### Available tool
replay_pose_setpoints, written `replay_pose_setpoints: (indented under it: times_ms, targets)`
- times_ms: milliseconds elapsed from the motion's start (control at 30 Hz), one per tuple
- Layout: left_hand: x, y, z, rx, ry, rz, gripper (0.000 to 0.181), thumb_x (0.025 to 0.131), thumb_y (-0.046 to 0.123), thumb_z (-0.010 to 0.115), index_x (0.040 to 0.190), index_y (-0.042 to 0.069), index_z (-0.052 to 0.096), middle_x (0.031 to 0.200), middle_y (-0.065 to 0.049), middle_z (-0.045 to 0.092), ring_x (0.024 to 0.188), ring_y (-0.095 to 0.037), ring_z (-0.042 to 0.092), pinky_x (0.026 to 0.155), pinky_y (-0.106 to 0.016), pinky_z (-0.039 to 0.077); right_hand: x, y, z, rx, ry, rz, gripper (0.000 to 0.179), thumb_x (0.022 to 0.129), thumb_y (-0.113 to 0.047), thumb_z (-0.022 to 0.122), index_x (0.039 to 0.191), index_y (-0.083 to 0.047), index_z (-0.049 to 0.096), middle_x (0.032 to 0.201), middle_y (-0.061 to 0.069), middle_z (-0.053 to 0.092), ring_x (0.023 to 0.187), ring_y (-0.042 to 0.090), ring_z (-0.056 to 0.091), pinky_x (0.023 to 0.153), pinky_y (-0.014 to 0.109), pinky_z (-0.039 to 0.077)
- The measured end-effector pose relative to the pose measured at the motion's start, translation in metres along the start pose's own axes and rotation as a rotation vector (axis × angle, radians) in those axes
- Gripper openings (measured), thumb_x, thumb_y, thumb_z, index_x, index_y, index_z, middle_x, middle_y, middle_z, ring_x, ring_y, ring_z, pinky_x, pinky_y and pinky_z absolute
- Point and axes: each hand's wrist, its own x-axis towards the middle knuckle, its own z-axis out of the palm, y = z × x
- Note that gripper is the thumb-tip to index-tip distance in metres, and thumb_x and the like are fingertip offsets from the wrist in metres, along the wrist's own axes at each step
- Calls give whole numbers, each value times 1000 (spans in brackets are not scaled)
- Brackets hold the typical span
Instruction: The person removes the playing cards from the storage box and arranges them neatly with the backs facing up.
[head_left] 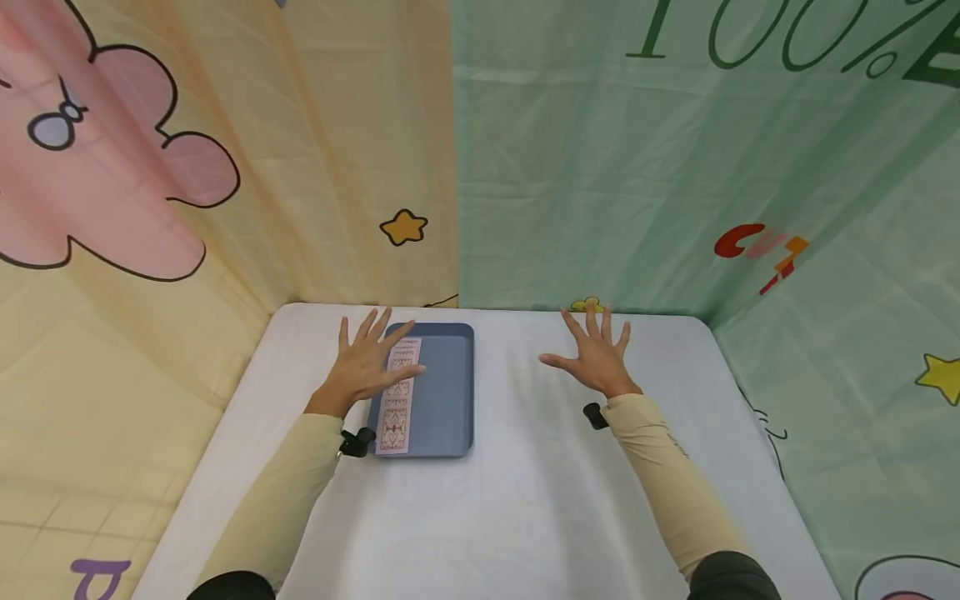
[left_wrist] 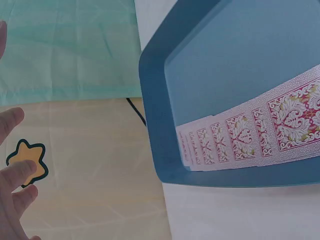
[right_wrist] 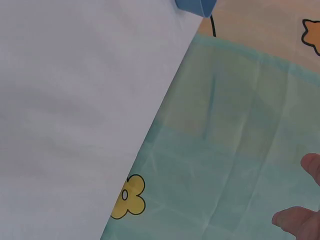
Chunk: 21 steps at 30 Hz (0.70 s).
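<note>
Both hands are raised with fingers spread and hold nothing. The left hand (head_left: 365,364) overlaps the left side of a blue-grey tray (head_left: 444,392) in the head view, its thumb and forefinger crossing in front of the cards. Along the tray's left side lies an overlapping row of playing cards (head_left: 394,421), showing red patterned backs; the left wrist view shows these cards (left_wrist: 242,137) staggered inside the raised rim (left_wrist: 152,100). Farther right, the right hand (head_left: 598,358) hangs over the far part of the white table, well apart from the tray.
A white-covered table (head_left: 517,517) fills the lower middle. Printed curtains stand close behind and beside it, cream (head_left: 337,167) on the left and green (head_left: 600,167) on the right. Each wrist carries a small black device, the right one (head_left: 596,416) near the cuff.
</note>
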Motion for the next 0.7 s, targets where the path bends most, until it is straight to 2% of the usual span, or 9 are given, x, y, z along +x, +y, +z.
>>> replay_pose_setpoints:
  times_ms: [133, 333, 433, 700]
  targets:
    - [-1, -5, 7, -21, 16, 4, 85, 85, 69, 51, 153, 22, 28, 160, -19, 9, 145, -40, 4, 109, -64, -11, 3, -4, 3, -3, -4, 0, 99, 80, -71, 58, 156, -21, 18, 159, 20, -7, 141, 41, -21, 104, 69, -14]
    - [-5, -12, 18, -80, 91, 31, 84, 85, 72, 48, 151, 22, 35, 157, -24, 18, 142, -44, 13, 111, -64, -2, 8, -11, 11, 31, 6, -21, 99, 80, -72, 57, 156, -22, 19, 160, 19, -6, 141, 40, -20, 104, 68, -15]
    - [-7, -17, 26, -116, 101, 33, 82, 86, 69, 50, 150, 21, 36, 156, -25, 19, 141, -46, 15, 111, -63, 1, 11, -17, 16, 51, 14, -34, 99, 80, -71, 58, 156, -22, 19, 160, 19, -5, 142, 40, -18, 105, 68, -13]
    - [-15, -28, 46, -343, 78, -64, 73, 88, 44, 64, 149, 15, 37, 158, -22, 16, 141, -47, 14, 108, -68, 13, 22, -38, 37, 150, 55, -54, 96, 79, -63, 67, 154, -21, 25, 160, 19, 5, 144, 42, -4, 108, 66, -6]
